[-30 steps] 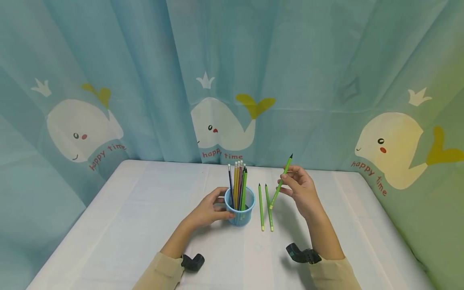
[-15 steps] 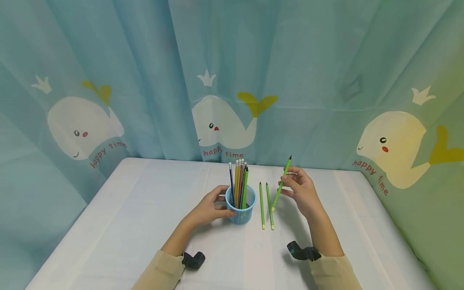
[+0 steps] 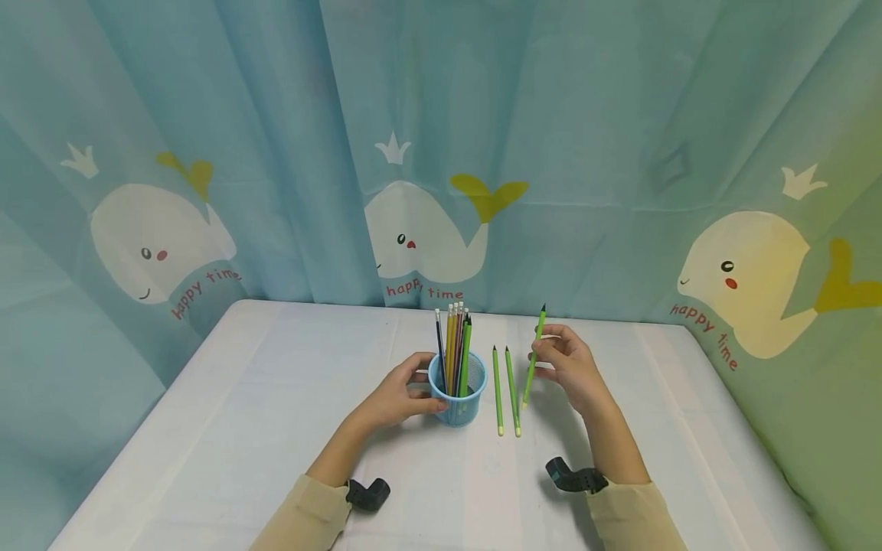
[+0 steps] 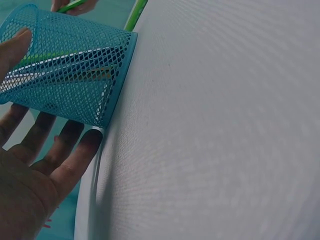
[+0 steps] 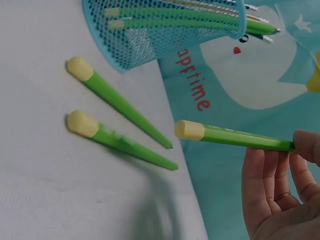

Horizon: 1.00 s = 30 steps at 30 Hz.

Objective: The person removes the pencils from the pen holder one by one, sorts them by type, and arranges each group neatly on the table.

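Observation:
A light-blue mesh pencil cup (image 3: 460, 414) stands on the table with several pencils (image 3: 454, 348) in it, some of them green. My left hand (image 3: 393, 396) holds the cup from the left, thumb on the near side and fingers behind. In the left wrist view the fingertips rest along the mesh wall (image 4: 70, 75). My right hand (image 3: 570, 367) pinches a green pencil (image 5: 230, 138) between thumb and fingers, black tip up and pale yellow end down, right of the cup. Two more green pencils, one nearer the cup (image 3: 498, 394) and one beside it (image 3: 513, 394), lie on the table between cup and right hand.
The table has a white cover (image 3: 262, 428). A teal curtain (image 3: 592, 191) printed with white whales hangs right behind its far edge. Black wrist cameras, one on the left (image 3: 368, 495) and one on the right (image 3: 575, 476), sit at the sleeve cuffs.
My right hand has lowered slightly, and the pencil in it has turned more upright, its yellow end shifting right, away from the lying pencils. The left hand stays at the cup.

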Available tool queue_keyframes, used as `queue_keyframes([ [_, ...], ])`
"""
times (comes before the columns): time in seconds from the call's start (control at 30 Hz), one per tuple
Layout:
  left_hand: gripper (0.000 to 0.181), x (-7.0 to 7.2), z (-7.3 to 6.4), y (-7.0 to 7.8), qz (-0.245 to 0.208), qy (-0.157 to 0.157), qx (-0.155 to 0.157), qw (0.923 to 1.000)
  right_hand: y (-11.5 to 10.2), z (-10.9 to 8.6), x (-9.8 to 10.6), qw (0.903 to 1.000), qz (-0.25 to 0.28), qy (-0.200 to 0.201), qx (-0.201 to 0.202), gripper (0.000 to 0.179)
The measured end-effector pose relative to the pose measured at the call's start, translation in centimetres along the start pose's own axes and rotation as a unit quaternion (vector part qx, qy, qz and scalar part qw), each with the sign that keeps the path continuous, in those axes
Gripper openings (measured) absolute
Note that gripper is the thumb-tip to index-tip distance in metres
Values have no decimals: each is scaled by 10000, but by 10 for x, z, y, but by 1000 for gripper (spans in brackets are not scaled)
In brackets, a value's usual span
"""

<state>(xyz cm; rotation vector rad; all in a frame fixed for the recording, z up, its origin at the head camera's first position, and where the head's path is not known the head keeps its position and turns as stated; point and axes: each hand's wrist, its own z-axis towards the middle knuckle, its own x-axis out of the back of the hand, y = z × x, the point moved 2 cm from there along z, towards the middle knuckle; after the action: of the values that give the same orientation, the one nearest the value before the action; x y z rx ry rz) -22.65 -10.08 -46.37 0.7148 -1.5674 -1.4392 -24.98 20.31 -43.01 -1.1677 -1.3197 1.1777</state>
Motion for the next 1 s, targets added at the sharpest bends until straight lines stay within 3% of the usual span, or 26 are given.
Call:
queue_keyframes([
  [1.0,74,0,-1,0,-45,16,32,10000,31,12,2,9946,-712,-74,-753,45],
])
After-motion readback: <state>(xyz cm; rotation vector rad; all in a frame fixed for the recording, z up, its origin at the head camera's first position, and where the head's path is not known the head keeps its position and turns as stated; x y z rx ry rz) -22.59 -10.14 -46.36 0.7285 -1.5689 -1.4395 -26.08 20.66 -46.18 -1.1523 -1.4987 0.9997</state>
